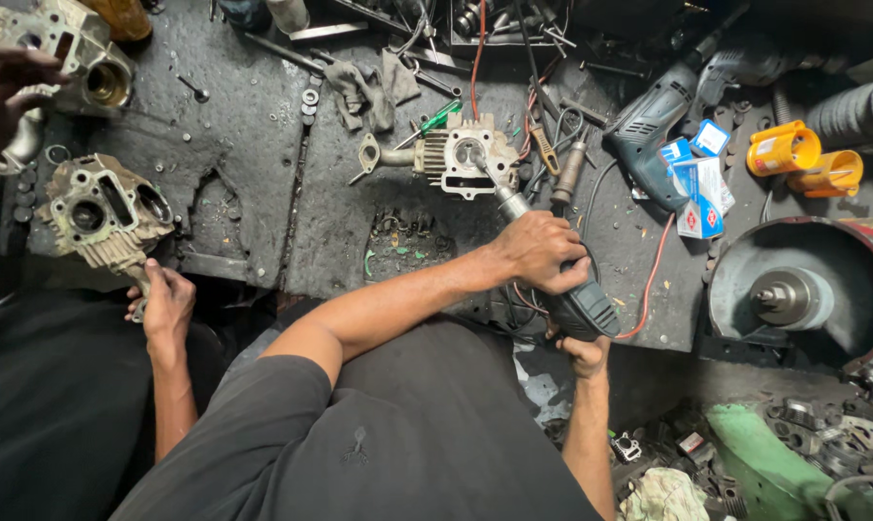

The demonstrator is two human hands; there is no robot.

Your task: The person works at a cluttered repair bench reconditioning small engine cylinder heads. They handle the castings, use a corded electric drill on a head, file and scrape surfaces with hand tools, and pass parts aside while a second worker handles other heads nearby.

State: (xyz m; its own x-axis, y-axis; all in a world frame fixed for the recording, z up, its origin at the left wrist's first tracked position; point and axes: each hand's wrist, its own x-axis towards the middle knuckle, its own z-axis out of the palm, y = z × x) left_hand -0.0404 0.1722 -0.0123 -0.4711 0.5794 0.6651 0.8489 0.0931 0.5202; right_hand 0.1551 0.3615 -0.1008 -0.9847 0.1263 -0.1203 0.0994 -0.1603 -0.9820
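Observation:
My left hand (541,253) grips the front body of a dark handheld grinder (576,304). Its metal nose (510,203) points up into a grey finned cylinder head (467,154) that lies on the dark workbench (253,125). My right hand (585,353) holds the grinder's rear end from below. A red cable (652,280) runs from the tool.
At the left, a co-worker's hand (164,301) holds a second cylinder head (104,212); another hand (2,92) touches a third (70,48). Also here are a blue drill (649,130), small boxes (702,193), orange cups (793,154), a round drum machine (803,294) and scattered tools.

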